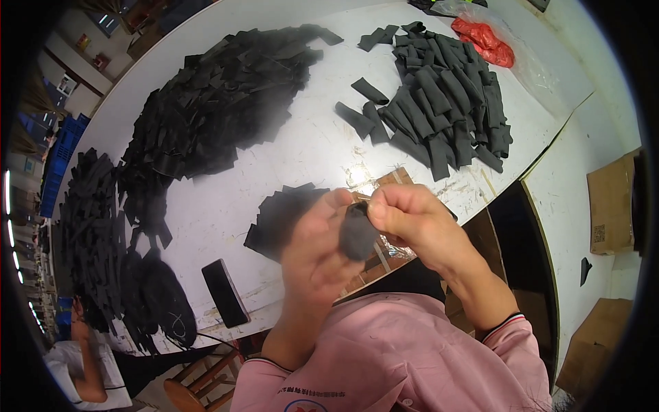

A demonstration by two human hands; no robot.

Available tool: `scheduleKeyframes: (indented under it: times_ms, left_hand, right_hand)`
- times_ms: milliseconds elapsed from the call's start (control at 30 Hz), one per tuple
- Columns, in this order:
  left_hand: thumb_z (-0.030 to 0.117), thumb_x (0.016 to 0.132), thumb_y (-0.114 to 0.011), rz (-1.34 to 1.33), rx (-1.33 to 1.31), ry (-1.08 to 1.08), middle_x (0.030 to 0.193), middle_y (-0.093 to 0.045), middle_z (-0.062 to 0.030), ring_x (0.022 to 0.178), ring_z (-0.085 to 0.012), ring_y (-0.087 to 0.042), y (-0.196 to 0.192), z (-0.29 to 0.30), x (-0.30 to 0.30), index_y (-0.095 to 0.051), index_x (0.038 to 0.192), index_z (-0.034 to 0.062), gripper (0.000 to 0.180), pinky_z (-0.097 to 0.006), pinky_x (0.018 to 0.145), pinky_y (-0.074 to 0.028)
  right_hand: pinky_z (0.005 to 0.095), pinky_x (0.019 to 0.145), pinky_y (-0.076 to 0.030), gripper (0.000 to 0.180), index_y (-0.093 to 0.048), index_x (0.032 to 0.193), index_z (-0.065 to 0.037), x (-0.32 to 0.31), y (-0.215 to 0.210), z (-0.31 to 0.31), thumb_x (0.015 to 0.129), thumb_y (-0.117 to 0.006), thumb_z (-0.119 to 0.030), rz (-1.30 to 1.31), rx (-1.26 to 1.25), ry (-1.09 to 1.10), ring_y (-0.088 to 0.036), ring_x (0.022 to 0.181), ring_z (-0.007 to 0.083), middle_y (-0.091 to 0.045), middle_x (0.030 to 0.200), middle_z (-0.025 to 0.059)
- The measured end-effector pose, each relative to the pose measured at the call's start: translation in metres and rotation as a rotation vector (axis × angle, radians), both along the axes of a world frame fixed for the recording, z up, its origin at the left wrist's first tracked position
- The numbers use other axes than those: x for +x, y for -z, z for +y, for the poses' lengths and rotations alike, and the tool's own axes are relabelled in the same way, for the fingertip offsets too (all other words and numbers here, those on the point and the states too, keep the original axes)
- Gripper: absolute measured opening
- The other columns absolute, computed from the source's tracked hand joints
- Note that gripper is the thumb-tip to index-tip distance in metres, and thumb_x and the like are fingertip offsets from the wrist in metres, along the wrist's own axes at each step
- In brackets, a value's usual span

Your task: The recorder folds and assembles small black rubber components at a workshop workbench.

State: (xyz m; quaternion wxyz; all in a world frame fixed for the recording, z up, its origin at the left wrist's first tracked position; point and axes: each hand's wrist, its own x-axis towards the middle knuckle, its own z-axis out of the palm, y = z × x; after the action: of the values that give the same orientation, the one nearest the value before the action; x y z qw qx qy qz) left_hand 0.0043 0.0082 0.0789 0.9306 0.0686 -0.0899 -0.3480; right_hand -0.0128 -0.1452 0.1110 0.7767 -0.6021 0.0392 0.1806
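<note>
Over the near edge of the white table I hold a small dark grey fabric piece (358, 237), shaped like a short sleeve or tube. My left hand (310, 254) is turned palm up, its thumb near the top of the piece and its fingers around and behind it. Thumb and fingertips of my right hand (415, 216) pinch the upper edge of the fabric. Just beyond my left hand lies a small stack of flat black fabric pieces (271, 218), partly hidden by that hand. A brown taped cardboard piece (395, 177) shows beneath my hands.
A large heap of black fabric pieces (220, 103) covers the far left. Grey fabric tubes (439, 96) are piled far right, near a red plastic bag (484, 42). A phone (225, 294) lies near left. Black strips (89, 240) and a co-worker's arm (86, 364) are farther left. Cardboard boxes (611, 206) stand right.
</note>
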Motion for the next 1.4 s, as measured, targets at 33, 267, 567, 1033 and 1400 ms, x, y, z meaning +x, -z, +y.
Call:
scheduleKeyframes:
  times_ms: [33, 267, 567, 1033, 1400]
  left_hand:
    - [-0.005, 0.078, -0.037, 0.106, 0.047, 0.006, 0.065, -0.051, -0.0091, 0.029, -0.0021, -0.031, 0.014, 0.0, 0.002, -0.036, 0.109, -0.0028, 0.031, -0.017, 0.029, -0.024]
    - [-0.004, 0.081, -0.034, 0.236, 0.179, -0.055, 0.073, -0.056, -0.0116, 0.032, -0.0031, -0.032, 0.049, 0.003, 0.0, -0.037, 0.116, -0.002, 0.035, -0.017, 0.033, -0.024]
    - [0.0, 0.081, -0.049, -0.077, 0.575, -0.24, 0.083, -0.058, -0.0138, 0.037, -0.0024, -0.033, 0.052, 0.004, -0.012, -0.036, 0.114, -0.0016, 0.035, -0.017, 0.037, -0.027]
    - [-0.002, 0.081, -0.05, -0.538, 1.15, -0.727, 0.083, -0.056, -0.0075, 0.071, -0.0093, -0.051, 0.043, -0.013, -0.017, -0.044, 0.108, -0.0013, 0.028, -0.02, 0.064, -0.041]
    - [-0.001, 0.081, -0.05, -0.426, 0.799, -0.714, 0.089, -0.057, -0.0139, 0.086, -0.0199, -0.053, 0.039, -0.002, -0.01, -0.053, 0.087, -0.0023, 0.006, -0.032, 0.079, -0.042]
  right_hand:
    - [0.0177, 0.048, -0.028, 0.024, -0.054, 0.073, -0.005, 0.003, 0.024, -0.002, 0.085, -0.053, -0.027, -0.003, 0.074, 0.024, -0.034, 0.055, 0.0026, -0.043, 0.062, -0.0052]
    - [0.0171, 0.046, -0.027, 0.025, -0.053, 0.073, -0.008, 0.006, 0.063, -0.004, 0.082, -0.056, -0.031, 0.08, 0.171, -0.037, -0.033, 0.051, 0.0035, -0.042, 0.06, -0.005]
    - [0.0165, 0.049, -0.028, 0.019, -0.052, 0.074, -0.009, 0.015, 0.095, -0.007, 0.085, -0.053, -0.024, -0.037, 0.152, -0.177, -0.035, 0.055, 0.0027, -0.044, 0.063, -0.0071]
    - [0.0208, 0.058, -0.037, 0.017, -0.053, 0.079, -0.005, 0.009, 0.104, -0.01, 0.085, -0.051, -0.02, -0.155, -0.033, -0.051, -0.042, 0.063, 0.0048, -0.048, 0.067, -0.0036]
    - [0.0368, 0.049, -0.042, 0.02, -0.052, 0.067, -0.003, -0.002, 0.057, -0.008, 0.071, -0.061, -0.02, -0.978, -1.236, -0.15, -0.056, 0.069, 0.0256, -0.056, 0.067, 0.0096]
